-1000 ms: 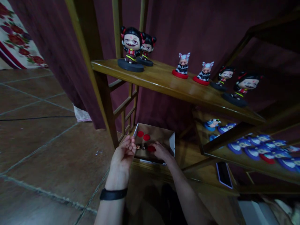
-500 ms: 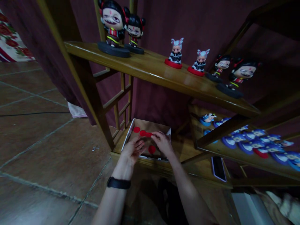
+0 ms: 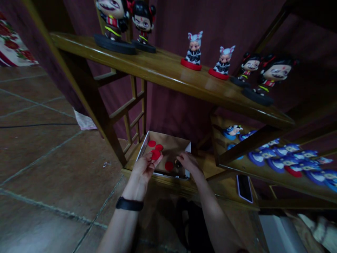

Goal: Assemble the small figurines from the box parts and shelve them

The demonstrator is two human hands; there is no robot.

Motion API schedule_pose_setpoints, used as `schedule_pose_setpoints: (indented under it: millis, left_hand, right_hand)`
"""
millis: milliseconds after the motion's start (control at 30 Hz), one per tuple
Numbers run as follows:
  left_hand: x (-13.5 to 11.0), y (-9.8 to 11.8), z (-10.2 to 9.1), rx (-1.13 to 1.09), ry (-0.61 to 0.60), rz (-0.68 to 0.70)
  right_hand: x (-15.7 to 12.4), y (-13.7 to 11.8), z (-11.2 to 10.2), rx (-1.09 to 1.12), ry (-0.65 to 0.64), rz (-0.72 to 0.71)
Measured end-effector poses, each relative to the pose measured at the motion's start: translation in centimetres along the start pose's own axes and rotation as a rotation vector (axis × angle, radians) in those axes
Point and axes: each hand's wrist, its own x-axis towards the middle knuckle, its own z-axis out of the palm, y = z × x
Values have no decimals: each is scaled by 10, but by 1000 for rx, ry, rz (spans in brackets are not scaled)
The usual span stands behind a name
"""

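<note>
My left hand hovers over the near left corner of a shallow cardboard box on the lowest wooden shelf, its fingers pinched on a red round base. My right hand reaches into the near right part of the box, fingers curled round a small dark figurine. Loose red round bases lie in the box: two near the far left and one near the front. A black band sits on my left wrist.
A wooden shelf above carries several big-headed figurines on black or red bases. A lower shelf at right holds several blue-based figurines. A phone lies on the bottom board. Tiled floor spreads left; a dark red curtain hangs behind.
The view has dropped and moved closer. My left hand now holds a red base it took in the box. My right hand moved to the box's right side, onto the small figurine.
</note>
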Motion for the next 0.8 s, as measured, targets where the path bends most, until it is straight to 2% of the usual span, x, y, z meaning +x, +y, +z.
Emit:
schedule_pose_setpoints:
  millis: [167, 300, 333, 400, 500, 567, 667, 800]
  left_hand:
    - [-2, -1, 3, -13, -10, -38]
    - [-1, 1, 1, -28, -8, -51]
    - [-1, 1, 1, -27, -10, -60]
    - [-1, 2, 0, -22, -23, -73]
    - [-2, 1, 0, -8, -72, -82]
    - [-2, -1, 0, -4, -102, -81]
    - [-1, -7, -1, -16, -103, -68]
    - [2, -18, 0, -19, -100, -72]
  right_hand:
    - [-6, -10, 25, -120, -68, -1]
    - [-4, -11, 26, 13, -70, 3]
    - [-3, -11, 22, 127, -58, 21]
    - [-2, -13, 10, 501, -65, 81]
    - [-3, -23, -14, 1231, -223, 96]
    - [-7, -32, -24, 1582, -299, 75]
    - [-12, -43, -27, 1826, -278, 103]
    - [-12, -48, -16, 1802, -222, 121]
